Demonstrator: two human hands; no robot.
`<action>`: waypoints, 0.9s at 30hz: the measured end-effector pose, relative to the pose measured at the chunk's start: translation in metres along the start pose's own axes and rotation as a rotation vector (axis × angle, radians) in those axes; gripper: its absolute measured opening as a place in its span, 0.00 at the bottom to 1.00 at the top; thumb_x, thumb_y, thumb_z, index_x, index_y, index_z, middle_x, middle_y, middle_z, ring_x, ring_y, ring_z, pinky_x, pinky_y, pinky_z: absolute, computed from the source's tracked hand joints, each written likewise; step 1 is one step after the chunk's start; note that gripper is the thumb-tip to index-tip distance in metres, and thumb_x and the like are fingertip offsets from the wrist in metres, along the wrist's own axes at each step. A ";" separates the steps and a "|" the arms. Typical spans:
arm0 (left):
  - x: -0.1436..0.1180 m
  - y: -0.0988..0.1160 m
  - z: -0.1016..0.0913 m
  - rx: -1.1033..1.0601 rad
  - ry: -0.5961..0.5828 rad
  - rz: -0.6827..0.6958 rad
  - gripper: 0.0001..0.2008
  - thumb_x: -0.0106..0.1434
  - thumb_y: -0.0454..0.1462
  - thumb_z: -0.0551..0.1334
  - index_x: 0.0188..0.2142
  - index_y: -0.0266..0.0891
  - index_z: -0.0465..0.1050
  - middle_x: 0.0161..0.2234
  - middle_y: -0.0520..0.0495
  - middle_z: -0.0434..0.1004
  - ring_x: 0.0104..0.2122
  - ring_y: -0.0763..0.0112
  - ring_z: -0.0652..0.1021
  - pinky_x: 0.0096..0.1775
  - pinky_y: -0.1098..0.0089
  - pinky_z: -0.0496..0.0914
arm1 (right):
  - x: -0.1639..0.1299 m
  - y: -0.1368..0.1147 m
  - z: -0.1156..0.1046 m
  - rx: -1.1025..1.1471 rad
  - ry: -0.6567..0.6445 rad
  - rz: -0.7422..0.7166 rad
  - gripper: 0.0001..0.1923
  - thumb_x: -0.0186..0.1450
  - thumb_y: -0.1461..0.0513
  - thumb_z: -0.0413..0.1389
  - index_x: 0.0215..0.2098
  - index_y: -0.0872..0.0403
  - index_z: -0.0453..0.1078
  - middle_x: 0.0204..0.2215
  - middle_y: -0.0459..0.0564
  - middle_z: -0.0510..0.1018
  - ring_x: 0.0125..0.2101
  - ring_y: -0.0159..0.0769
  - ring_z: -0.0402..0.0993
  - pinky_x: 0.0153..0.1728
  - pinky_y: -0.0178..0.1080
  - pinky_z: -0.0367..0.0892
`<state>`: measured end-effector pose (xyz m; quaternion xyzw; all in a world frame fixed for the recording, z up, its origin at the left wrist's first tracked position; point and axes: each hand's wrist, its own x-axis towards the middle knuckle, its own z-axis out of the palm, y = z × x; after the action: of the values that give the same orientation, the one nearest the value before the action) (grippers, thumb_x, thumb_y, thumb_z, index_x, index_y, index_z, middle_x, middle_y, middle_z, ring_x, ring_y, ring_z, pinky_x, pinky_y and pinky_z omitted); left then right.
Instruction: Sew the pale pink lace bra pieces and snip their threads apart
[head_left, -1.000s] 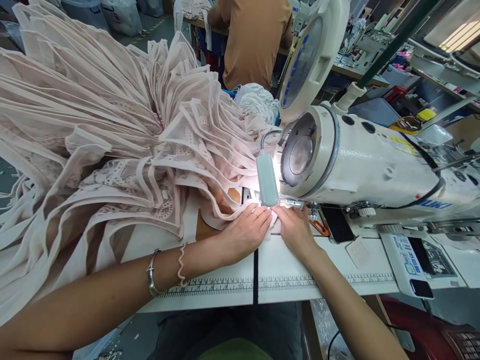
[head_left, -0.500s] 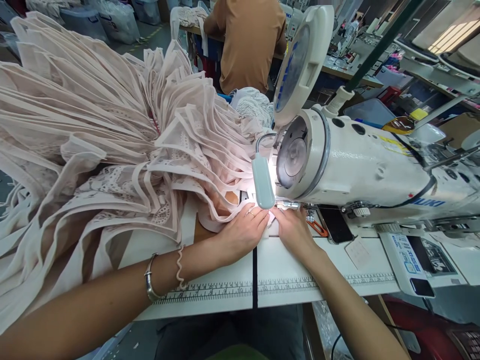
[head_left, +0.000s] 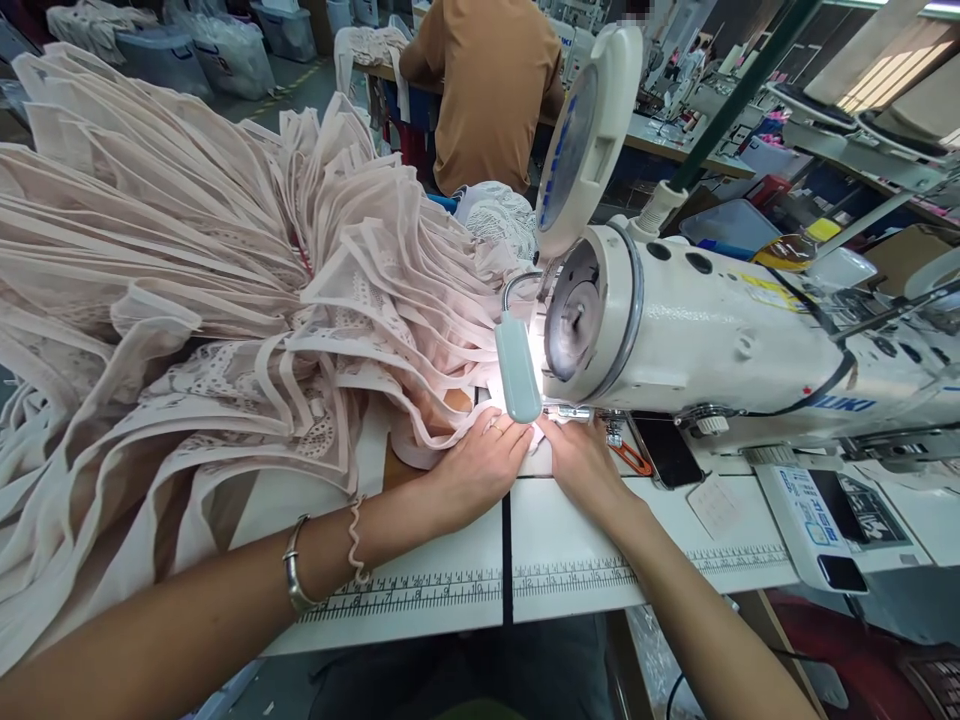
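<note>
A white sewing machine (head_left: 690, 320) reaches in from the right, its round end cover (head_left: 589, 140) swung up. Below its head, a pale pink fabric strip (head_left: 442, 432) runs to the needle area, which a grey-green lamp (head_left: 518, 372) hides. My left hand (head_left: 480, 462) presses on the strip, fingers closed over its edge just left of the lamp. Close by on the right, my right hand (head_left: 583, 462) has its fingers at the same fabric, the tips partly under the machine. A big heap of pink lace-trimmed garments (head_left: 247, 240) joins the strip from the left.
Printed ruler marks (head_left: 420, 592) line the table's front edge. Right of my hands lie orange-handled snips (head_left: 631, 458), a dark phone (head_left: 666, 450) and a paper slip (head_left: 714, 505). A control box (head_left: 814, 530) sits further right. Behind the heap, a person in a brown shirt (head_left: 491, 95) sits facing away.
The whole view has shifted slightly left and down. Both hands stay at the fabric beside the lamp, with barely any movement against the table.
</note>
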<state>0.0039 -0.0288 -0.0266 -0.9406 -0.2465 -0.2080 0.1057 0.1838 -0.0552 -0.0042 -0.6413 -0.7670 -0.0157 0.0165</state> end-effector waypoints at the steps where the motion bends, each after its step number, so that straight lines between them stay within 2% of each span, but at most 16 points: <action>1: 0.000 0.000 0.000 0.004 0.012 0.000 0.20 0.72 0.27 0.40 0.51 0.27 0.69 0.48 0.37 0.76 0.47 0.61 0.75 0.51 0.60 0.62 | 0.000 0.000 0.000 -0.008 -0.009 0.005 0.20 0.66 0.70 0.43 0.45 0.50 0.73 0.34 0.53 0.78 0.36 0.42 0.70 0.43 0.44 0.60; 7: -0.001 0.000 0.003 0.014 0.021 0.004 0.19 0.71 0.26 0.42 0.51 0.27 0.68 0.49 0.37 0.76 0.48 0.59 0.75 0.50 0.60 0.62 | -0.001 -0.003 -0.002 -0.016 -0.029 0.023 0.21 0.67 0.69 0.44 0.50 0.50 0.72 0.36 0.54 0.78 0.41 0.45 0.70 0.45 0.44 0.60; 12: -0.003 -0.001 0.006 0.000 0.019 0.001 0.19 0.71 0.26 0.42 0.52 0.27 0.67 0.49 0.36 0.75 0.49 0.59 0.74 0.50 0.60 0.62 | -0.002 -0.003 -0.003 0.049 -0.029 0.028 0.17 0.69 0.66 0.44 0.46 0.50 0.72 0.39 0.53 0.78 0.41 0.44 0.69 0.49 0.46 0.58; 16: -0.004 0.001 0.005 0.005 0.024 -0.004 0.19 0.71 0.26 0.41 0.53 0.28 0.66 0.49 0.37 0.76 0.49 0.60 0.74 0.51 0.60 0.62 | 0.000 -0.004 -0.004 0.059 -0.022 0.024 0.17 0.69 0.67 0.43 0.47 0.50 0.72 0.37 0.53 0.78 0.41 0.44 0.70 0.50 0.46 0.59; 19: -0.003 0.002 0.002 0.035 0.039 -0.009 0.19 0.71 0.27 0.42 0.53 0.28 0.66 0.47 0.38 0.76 0.48 0.60 0.74 0.50 0.60 0.63 | 0.001 -0.002 -0.001 0.077 0.011 0.019 0.19 0.67 0.68 0.43 0.43 0.51 0.74 0.38 0.54 0.78 0.43 0.44 0.70 0.49 0.45 0.62; 21: -0.002 -0.001 -0.002 0.080 0.045 0.008 0.18 0.70 0.25 0.43 0.49 0.29 0.68 0.44 0.38 0.77 0.44 0.61 0.75 0.48 0.60 0.65 | 0.000 0.001 0.004 0.127 0.052 0.022 0.22 0.65 0.70 0.41 0.43 0.52 0.75 0.38 0.55 0.79 0.43 0.43 0.71 0.48 0.44 0.64; 24: -0.001 -0.013 -0.008 0.094 0.037 0.043 0.17 0.67 0.22 0.44 0.37 0.33 0.71 0.37 0.41 0.77 0.36 0.64 0.75 0.43 0.61 0.67 | -0.004 0.008 0.016 0.284 0.176 0.034 0.27 0.63 0.72 0.40 0.47 0.50 0.76 0.41 0.53 0.80 0.43 0.41 0.73 0.47 0.42 0.68; 26: -0.001 -0.022 -0.010 0.013 0.041 0.047 0.16 0.66 0.23 0.45 0.33 0.35 0.69 0.36 0.42 0.77 0.36 0.64 0.75 0.42 0.62 0.69 | -0.007 0.012 0.023 0.378 0.245 0.037 0.27 0.63 0.71 0.41 0.48 0.46 0.77 0.42 0.50 0.80 0.43 0.39 0.74 0.46 0.42 0.69; 27: -0.001 -0.027 -0.010 -0.045 0.044 0.045 0.15 0.67 0.24 0.46 0.34 0.35 0.70 0.37 0.41 0.77 0.38 0.63 0.75 0.43 0.61 0.70 | -0.009 0.013 0.025 0.397 0.260 0.033 0.27 0.63 0.70 0.41 0.48 0.45 0.77 0.42 0.49 0.80 0.42 0.38 0.75 0.46 0.42 0.70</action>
<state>-0.0140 -0.0094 -0.0157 -0.9434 -0.2180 -0.2315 0.0947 0.1977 -0.0606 -0.0298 -0.6306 -0.7358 0.0530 0.2411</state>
